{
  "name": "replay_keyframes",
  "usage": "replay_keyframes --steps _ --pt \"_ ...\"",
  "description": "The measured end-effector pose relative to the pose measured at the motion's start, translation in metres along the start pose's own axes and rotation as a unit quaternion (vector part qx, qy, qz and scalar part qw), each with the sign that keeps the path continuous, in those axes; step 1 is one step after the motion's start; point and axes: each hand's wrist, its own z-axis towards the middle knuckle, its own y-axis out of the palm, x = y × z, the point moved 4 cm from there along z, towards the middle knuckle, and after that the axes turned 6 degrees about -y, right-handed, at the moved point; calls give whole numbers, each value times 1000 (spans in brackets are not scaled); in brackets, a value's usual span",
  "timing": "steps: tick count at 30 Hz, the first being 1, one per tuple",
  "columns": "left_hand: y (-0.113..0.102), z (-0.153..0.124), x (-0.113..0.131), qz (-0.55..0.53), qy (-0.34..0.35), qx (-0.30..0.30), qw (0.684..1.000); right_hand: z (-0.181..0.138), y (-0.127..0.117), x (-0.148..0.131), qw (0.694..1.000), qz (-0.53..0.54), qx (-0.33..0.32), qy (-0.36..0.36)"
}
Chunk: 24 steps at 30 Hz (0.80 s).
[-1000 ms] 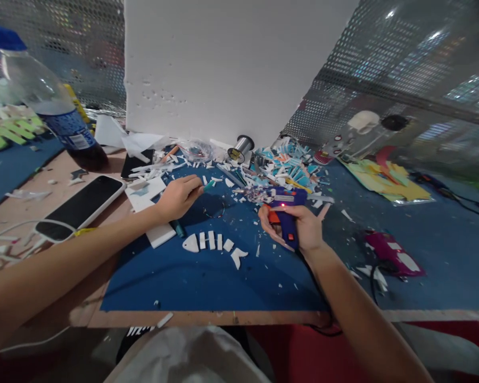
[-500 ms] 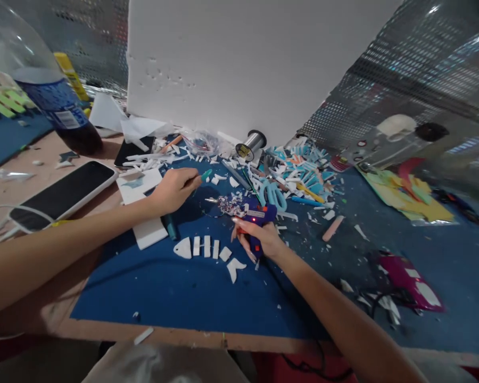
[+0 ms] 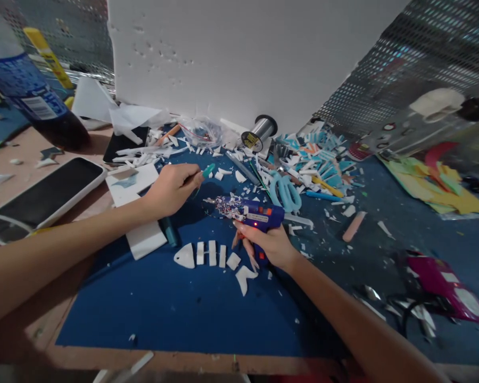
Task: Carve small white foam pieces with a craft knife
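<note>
My right hand [image 3: 273,246] grips a dark blue hot glue gun [image 3: 263,213] with a red light lit on its side. Scraps coat the gun's front, its nozzle points left, and a glue stick sticks out behind. My left hand [image 3: 171,187] is closed in a pinch on a small teal piece [image 3: 208,170], mostly hidden by the fingers. In front of both hands, white foam pieces lie in a fish-skeleton row: a head [image 3: 184,256], several narrow strips [image 3: 212,253] and a tail [image 3: 245,277]. Short links join some strips.
Behind the hands lie a wire spool [image 3: 260,133], light-blue scissors [image 3: 285,191] and a heap of foam scraps [image 3: 315,154]. At left are a phone [image 3: 43,197] and a soda bottle [image 3: 40,103]. A magenta packet [image 3: 447,284] and a cable lie at right.
The whole view has shifted and looks slightly closer. My hands keep their grips on the glue gun and the teal piece, with little movement over the mat.
</note>
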Motion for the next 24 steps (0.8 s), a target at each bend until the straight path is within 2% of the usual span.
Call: replay_keyframes --steps 24 --pt "1 0 2 -3 -1 -11 1000 1 4 -8 998 -56 -11 0"
